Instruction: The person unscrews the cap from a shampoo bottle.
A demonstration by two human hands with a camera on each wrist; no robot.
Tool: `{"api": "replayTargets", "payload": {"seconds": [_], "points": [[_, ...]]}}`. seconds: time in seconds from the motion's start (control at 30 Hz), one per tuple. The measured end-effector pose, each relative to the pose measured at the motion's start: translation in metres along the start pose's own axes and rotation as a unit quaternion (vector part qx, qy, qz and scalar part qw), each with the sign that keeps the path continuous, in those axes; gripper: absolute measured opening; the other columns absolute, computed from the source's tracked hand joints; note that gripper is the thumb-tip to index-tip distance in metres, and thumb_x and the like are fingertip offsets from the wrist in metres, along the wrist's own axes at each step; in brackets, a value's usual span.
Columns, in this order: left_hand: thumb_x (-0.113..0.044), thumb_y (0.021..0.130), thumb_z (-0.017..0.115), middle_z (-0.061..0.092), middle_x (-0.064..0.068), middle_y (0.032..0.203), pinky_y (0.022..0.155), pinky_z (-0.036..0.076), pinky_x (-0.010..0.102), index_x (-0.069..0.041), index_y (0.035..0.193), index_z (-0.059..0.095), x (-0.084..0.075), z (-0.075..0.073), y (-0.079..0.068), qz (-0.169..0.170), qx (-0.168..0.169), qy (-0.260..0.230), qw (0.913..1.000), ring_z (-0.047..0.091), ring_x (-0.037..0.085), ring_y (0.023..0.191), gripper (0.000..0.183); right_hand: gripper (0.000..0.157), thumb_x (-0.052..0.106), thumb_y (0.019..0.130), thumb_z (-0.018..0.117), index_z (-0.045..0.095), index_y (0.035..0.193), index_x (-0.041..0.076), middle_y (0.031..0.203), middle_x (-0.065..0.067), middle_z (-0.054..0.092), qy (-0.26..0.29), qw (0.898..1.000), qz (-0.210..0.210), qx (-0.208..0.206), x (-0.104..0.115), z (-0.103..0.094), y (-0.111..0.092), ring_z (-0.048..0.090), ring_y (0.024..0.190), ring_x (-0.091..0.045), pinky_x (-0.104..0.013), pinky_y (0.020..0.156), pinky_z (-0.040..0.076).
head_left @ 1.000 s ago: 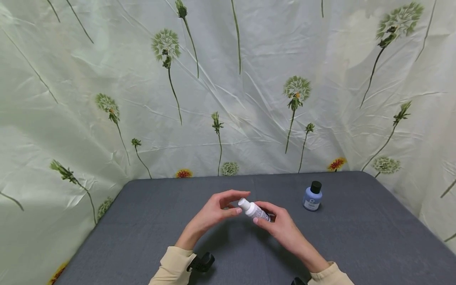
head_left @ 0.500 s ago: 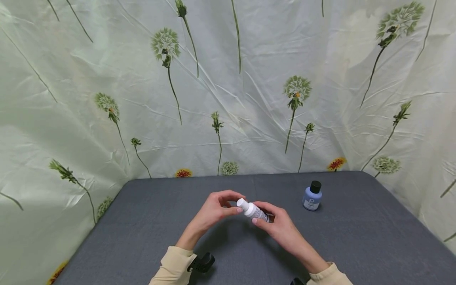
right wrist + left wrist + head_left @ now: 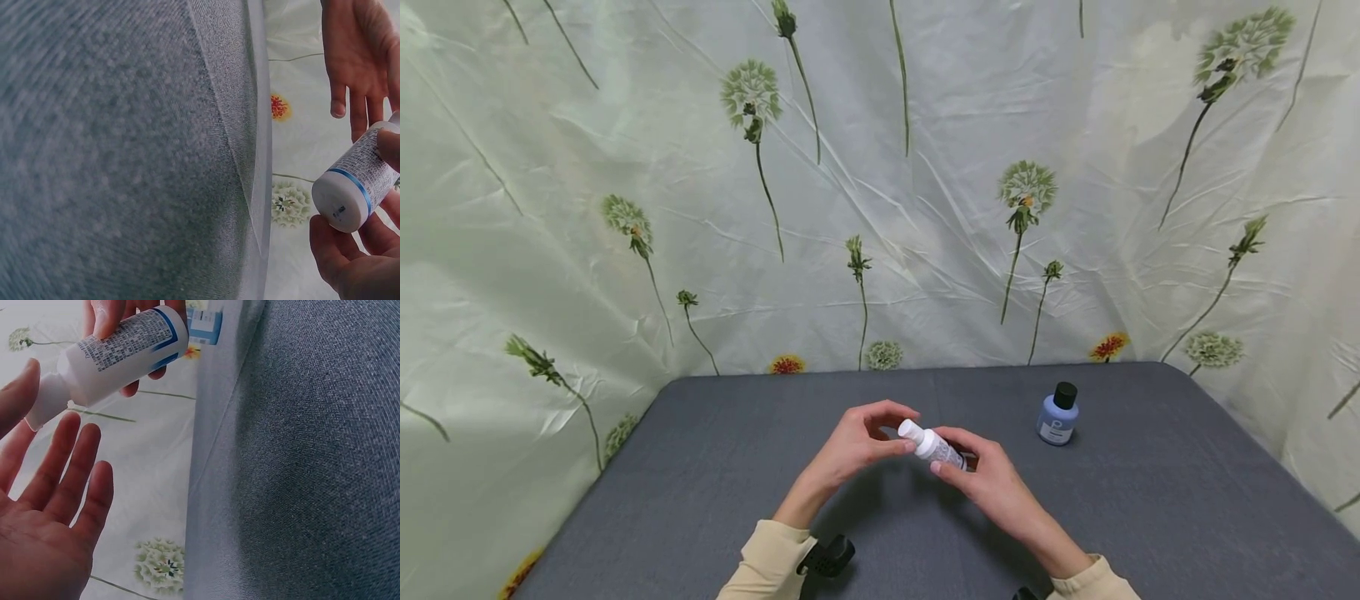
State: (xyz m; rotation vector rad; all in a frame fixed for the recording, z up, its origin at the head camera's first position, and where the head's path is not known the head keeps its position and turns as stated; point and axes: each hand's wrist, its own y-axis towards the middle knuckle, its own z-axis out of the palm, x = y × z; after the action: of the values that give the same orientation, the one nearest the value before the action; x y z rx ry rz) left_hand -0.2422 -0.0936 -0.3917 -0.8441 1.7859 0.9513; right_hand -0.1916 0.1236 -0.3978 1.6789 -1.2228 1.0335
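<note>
Above the table, my right hand (image 3: 996, 483) grips a small white bottle (image 3: 942, 452) by its body, thumb on the near side and fingers around the back. The bottle lies tilted, its white cap (image 3: 912, 431) pointing up and left. My left hand (image 3: 856, 442) pinches that cap between thumb and index finger; in the left wrist view its other fingers (image 3: 59, 465) are spread below the cap. Dense small print and a blue band show on the bottle's label (image 3: 128, 340). The right wrist view shows the bottle's flat white base (image 3: 337, 203).
A blue bottle (image 3: 1057, 419) with a black cap stands upright on the dark grey table (image 3: 715, 467), to the right of and beyond my right hand. Behind the table hangs a pale curtain (image 3: 925, 208) printed with dandelions.
The left thumb and index finger have closed in on the cap, where a gap showed before. The white bottle has shifted slightly left; the blue bottle stays put.
</note>
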Motion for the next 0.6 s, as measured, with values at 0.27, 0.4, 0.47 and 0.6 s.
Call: {"api": "replayTargets", "payload": {"seconds": [0.27, 0.4, 0.47, 0.6], "points": [[-0.010, 0.089, 0.073, 0.064, 0.002, 0.126, 0.088, 0.051, 0.040, -0.010, 0.129, 0.065, 0.0007, 0.0000, -0.0007, 0.035, 0.047, -0.040, 0.9975, 0.059, 0.028, 0.112, 0.040, 0.043, 0.020, 0.090, 0.074, 0.062, 0.129, 0.006, 0.120, -0.008, 0.064, 0.002, 1.000, 0.009, 0.001, -0.0022, -0.0007, 0.0000, 0.057, 0.100, -0.022, -0.039, 0.083, 0.050], [-0.006, 0.093, 0.068, 0.063, 0.003, 0.129, 0.089, 0.051, 0.038, -0.009, 0.129, 0.065, 0.0021, -0.0011, -0.0005, 0.048, 0.068, -0.057, 0.9949, 0.059, 0.023, 0.115, 0.037, 0.044, 0.020, 0.090, 0.073, 0.061, 0.130, 0.005, 0.120, -0.008, 0.063, 0.004, 1.000, 0.009, 0.001, -0.0020, -0.0013, 0.0006, 0.058, 0.099, -0.022, -0.037, 0.081, 0.050], [-0.006, 0.093, 0.067, 0.064, 0.006, 0.127, 0.087, 0.052, 0.037, -0.007, 0.127, 0.065, 0.0029, -0.0013, -0.0004, 0.050, 0.070, -0.060, 0.9945, 0.061, 0.023, 0.113, 0.034, 0.043, 0.020, 0.091, 0.073, 0.061, 0.130, 0.005, 0.120, -0.008, 0.063, 0.005, 1.000, 0.005, 0.002, -0.0020, -0.0010, 0.0009, 0.058, 0.099, -0.022, -0.036, 0.081, 0.050], [-0.009, 0.092, 0.069, 0.067, 0.007, 0.120, 0.083, 0.053, 0.035, -0.008, 0.123, 0.068, 0.0035, -0.0014, -0.0001, 0.043, 0.050, -0.041, 0.9970, 0.062, 0.027, 0.106, 0.031, 0.043, 0.020, 0.091, 0.073, 0.062, 0.129, 0.006, 0.121, -0.008, 0.063, 0.006, 1.000, -0.001, 0.003, -0.0016, -0.0004, 0.0006, 0.058, 0.100, -0.023, -0.036, 0.081, 0.049]]}}
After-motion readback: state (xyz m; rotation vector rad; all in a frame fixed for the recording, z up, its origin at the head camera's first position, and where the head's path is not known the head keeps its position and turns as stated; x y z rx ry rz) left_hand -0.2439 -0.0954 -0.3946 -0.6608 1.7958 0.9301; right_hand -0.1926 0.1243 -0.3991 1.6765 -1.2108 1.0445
